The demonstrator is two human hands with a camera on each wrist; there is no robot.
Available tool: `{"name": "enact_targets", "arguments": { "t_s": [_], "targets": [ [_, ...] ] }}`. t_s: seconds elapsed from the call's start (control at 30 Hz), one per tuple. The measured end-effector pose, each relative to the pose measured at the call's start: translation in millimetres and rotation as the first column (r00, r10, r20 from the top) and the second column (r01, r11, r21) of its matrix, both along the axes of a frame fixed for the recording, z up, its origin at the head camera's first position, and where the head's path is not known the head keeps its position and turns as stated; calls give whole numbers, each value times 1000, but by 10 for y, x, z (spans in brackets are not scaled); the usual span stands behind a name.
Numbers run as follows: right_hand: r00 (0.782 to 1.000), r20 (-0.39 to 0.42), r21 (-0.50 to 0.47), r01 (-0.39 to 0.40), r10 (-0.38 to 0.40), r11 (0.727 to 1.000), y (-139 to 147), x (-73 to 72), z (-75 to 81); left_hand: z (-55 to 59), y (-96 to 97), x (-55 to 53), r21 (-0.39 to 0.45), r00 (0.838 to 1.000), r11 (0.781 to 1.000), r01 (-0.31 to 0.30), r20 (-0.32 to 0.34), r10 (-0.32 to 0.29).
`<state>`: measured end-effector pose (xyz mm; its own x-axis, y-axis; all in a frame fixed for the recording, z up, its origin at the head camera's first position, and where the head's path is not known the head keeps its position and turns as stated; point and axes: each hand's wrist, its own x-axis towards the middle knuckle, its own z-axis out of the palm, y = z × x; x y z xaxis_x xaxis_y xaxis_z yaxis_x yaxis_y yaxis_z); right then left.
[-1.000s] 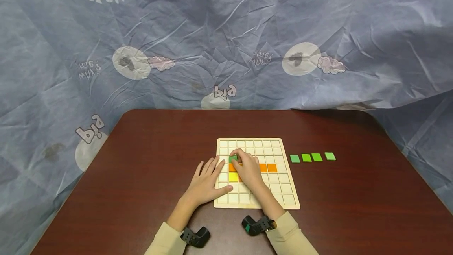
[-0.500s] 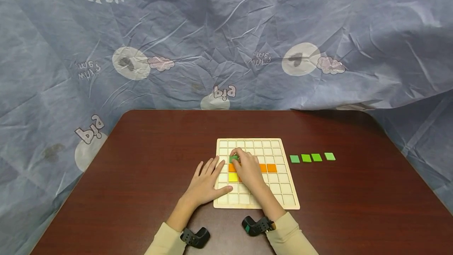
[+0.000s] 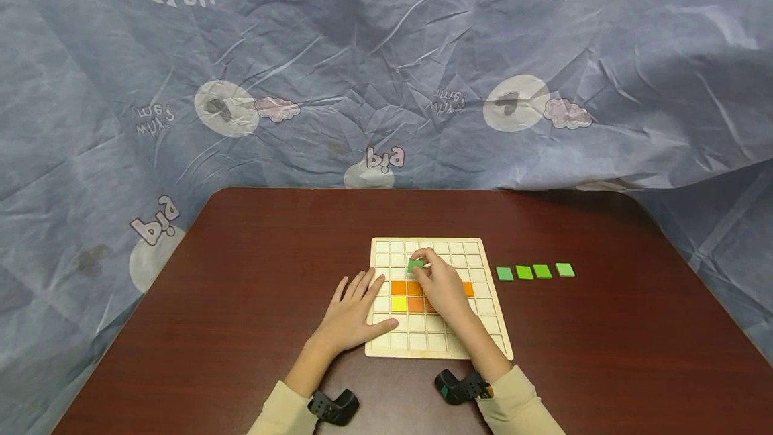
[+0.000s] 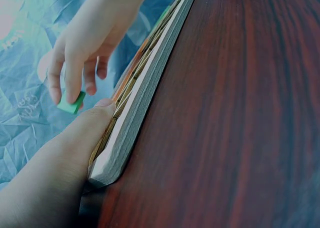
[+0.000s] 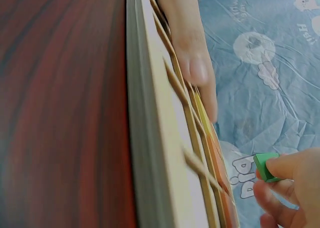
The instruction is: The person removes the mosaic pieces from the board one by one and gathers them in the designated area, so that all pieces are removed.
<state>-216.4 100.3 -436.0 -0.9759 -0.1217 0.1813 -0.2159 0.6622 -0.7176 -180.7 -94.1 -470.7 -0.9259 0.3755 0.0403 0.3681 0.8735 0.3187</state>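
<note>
My right hand point(image 3: 445, 291) pinches a green square tile point(image 3: 415, 266) between thumb and fingers, over the upper middle of a pale wooden grid board point(image 3: 417, 342). In the right wrist view, that green tile point(image 5: 266, 167) shows apart from the board's surface. My left hand point(image 3: 350, 319) rests with fingers spread on the board's left edge. A row of orange tiles point(image 3: 398, 288) lies in the grid, partly hidden by the right hand. Just below it sit a yellow tile point(image 3: 398, 304) and a lighter orange tile point(image 3: 415, 305).
Several loose green tiles point(image 3: 524, 272) lie in a row on the dark wooden table point(image 3: 272, 254), right of the board. A blue printed cloth point(image 3: 362, 72) hangs behind the table. Each wrist wears a black camera point(image 3: 461, 387).
My right hand has lifted the green tile from its place at the grid's left part and carried it slightly right and up. More orange tiles show at left. The left hand stays put.
</note>
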Motion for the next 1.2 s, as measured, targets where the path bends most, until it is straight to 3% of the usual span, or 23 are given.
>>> {"name": "enact_targets", "arguments": {
  "t_s": [0.13, 0.4, 0.73, 0.97, 1.2],
  "targets": [
    [999, 41, -34, -1, 2, 999, 131, 10, 34, 14, -1, 10, 8, 1000, 1000, 0, 8, 0],
    [999, 28, -47, 24, -22, 999, 541, 30, 101, -7, -16, -1, 24, 1000, 999, 21, -19, -20],
    [982, -102, -10, 161, -161, 987, 1173, 38, 107, -21, -26, -19, 9, 1000, 1000, 4, 6, -4],
    [933, -146, -4, 331, -328, 944, 1644, -15, 103, -40, -14, -29, 9, 1000, 1000, 9, -1, -9],
    [843, -90, -18, 531, -531, 847, 2115, -8, -17, -10, -19, -16, 13, 1000, 1000, 7, 3, -8]
  ]
}}
